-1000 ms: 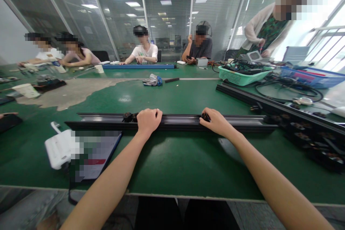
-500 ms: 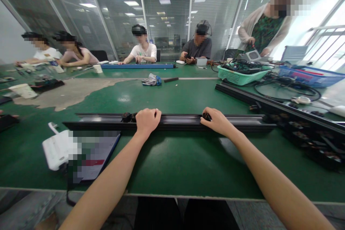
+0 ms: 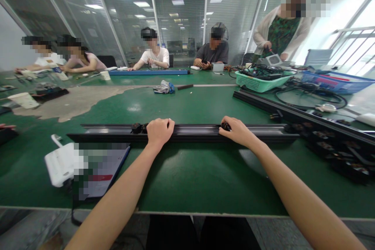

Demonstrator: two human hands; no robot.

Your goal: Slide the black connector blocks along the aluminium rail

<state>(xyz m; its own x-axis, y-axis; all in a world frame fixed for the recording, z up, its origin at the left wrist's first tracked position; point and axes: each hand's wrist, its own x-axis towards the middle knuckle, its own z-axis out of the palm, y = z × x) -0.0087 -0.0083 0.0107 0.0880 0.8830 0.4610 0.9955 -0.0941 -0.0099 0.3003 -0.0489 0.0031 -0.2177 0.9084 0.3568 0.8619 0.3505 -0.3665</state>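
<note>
The left hand (image 3: 160, 132) is curled over the long black rail (image 3: 190, 133), but I cannot tell what its fingers grip. The right hand (image 3: 236, 131), well apart from it, pinches a small black part (image 3: 225, 126) in the rail. More black bits (image 3: 137, 128) sit just beside the left hand. The rail lies across the green table (image 3: 187, 179). A white gadget (image 3: 63, 164) is near its left end.

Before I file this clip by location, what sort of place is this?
Probably a small assembly workroom: a big green worktable, a long black channel lying on it, and a green basket heaped with cables.
</note>
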